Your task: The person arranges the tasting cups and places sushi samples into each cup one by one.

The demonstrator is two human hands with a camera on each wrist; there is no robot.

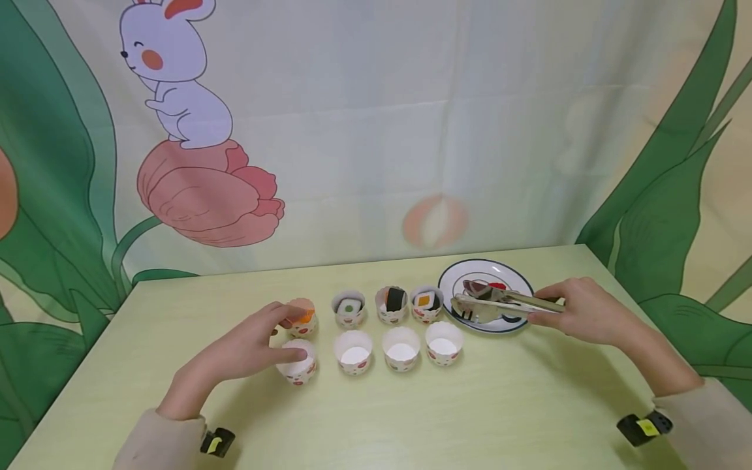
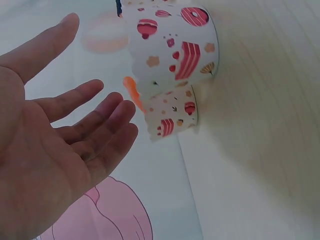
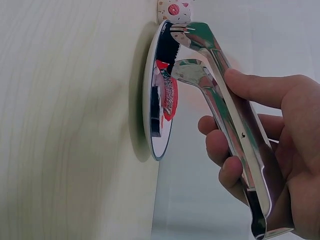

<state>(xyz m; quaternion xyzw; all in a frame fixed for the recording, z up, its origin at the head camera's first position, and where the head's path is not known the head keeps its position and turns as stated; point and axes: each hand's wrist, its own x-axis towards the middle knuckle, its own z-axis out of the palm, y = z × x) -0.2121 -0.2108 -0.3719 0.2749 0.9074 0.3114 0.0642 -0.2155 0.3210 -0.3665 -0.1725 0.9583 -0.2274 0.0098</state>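
My right hand [image 1: 587,310] grips metal serving tongs [image 3: 235,120], their tips apart over the pieces on a white plate with a blue rim [image 1: 508,271]. Toy sushi [image 3: 170,95] with red and black parts lies on that plate, partly hidden by the tongs in the head view. My left hand [image 1: 249,343] hovers at the left end of two rows of paper cups, its fingers spread and loosely bent. Nearest to it are a cup with an orange piece [image 1: 302,320] and a front cup [image 1: 298,371]. The left wrist view shows its palm holding nothing.
Back-row cups hold a white piece with a green centre [image 1: 349,308], a black-wrapped piece [image 1: 395,300] and a yellow-centred piece [image 1: 424,301]. White insides show in the front-row cups [image 1: 354,358]. A printed curtain [image 1: 352,130] hangs behind the pale table [image 1: 376,418].
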